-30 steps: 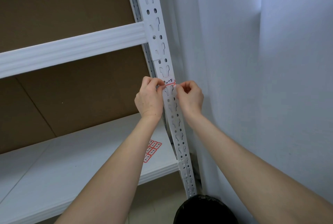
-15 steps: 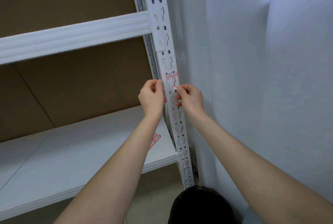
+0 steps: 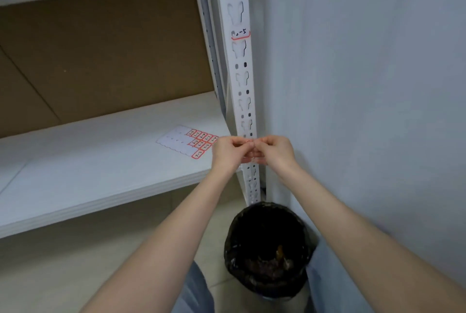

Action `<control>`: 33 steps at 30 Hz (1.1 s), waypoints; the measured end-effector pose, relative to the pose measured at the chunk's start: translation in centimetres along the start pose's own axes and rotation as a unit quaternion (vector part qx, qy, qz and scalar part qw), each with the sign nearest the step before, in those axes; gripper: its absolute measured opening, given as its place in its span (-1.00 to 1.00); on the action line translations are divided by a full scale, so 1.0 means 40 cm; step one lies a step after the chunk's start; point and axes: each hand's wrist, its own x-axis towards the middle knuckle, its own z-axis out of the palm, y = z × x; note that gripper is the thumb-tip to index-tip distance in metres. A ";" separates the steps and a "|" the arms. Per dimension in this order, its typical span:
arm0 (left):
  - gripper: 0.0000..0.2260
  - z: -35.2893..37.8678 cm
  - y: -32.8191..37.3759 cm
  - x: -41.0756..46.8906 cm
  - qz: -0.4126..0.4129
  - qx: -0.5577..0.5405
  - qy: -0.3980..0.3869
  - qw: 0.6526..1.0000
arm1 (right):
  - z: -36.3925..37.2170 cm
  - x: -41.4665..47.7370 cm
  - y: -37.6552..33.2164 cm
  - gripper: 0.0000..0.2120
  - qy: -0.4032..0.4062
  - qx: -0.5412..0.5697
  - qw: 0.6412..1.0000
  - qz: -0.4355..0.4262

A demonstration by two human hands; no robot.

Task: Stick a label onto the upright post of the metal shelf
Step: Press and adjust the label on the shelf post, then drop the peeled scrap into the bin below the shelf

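Nearest: bin lined with a black bag, on the floor at the foot of the post.

Above it, left hand and right hand meet fingertip to fingertip in front of the post, level with the shelf board. Both have curled fingers pinching a small red-edged label between them. Only a sliver shows and it is blurred, so I cannot tell if it touches the metal yet.

Handling, judged: near weightless, limp, sticky on one side, prone to curl or fold onto itself. Hold by the end edges only, keep it taut, lay it on flat metal between the slots, and rub down from the middle.

Behind: label sheet lying on the board. Farther up the post: stuck label marked "0-5".
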 end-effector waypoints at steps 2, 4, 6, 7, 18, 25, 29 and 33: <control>-0.91 0.012 -0.056 -0.022 -0.021 0.043 0.009 0.999 | 0.003 -0.009 0.054 -0.74 0.010 -0.041 0.999 0.026; -0.93 0.022 -0.104 -0.042 -0.039 0.080 0.005 0.996 | 0.004 -0.020 0.103 -0.72 0.014 -0.087 0.995 0.041; -0.90 0.031 -0.145 -0.055 -0.060 0.104 -0.002 0.993 | 0.006 -0.034 0.142 -0.71 0.018 -0.120 0.991 0.058; -0.90 0.036 -0.163 -0.060 -0.069 0.115 -0.003 0.991 | 0.006 -0.040 0.162 -0.71 0.022 -0.135 0.988 0.068; -0.75 0.053 -0.240 -0.104 -0.165 0.117 -0.132 0.970 | -0.015 -0.060 0.246 -0.87 -0.035 -0.177 0.980 0.087; -0.79 0.052 -0.240 -0.116 -0.202 0.097 -0.160 0.961 | -0.021 -0.079 0.251 -0.93 -0.031 -0.391 0.920 -0.019; -0.77 0.056 -0.237 -0.120 -0.227 0.086 -0.152 0.958 | -0.017 -0.078 0.249 -0.93 -0.052 -0.451 0.890 -0.034; -0.78 0.059 -0.226 -0.114 -0.250 0.096 -0.127 0.955 | -0.014 -0.080 0.257 -0.91 -0.058 -0.432 0.900 -0.013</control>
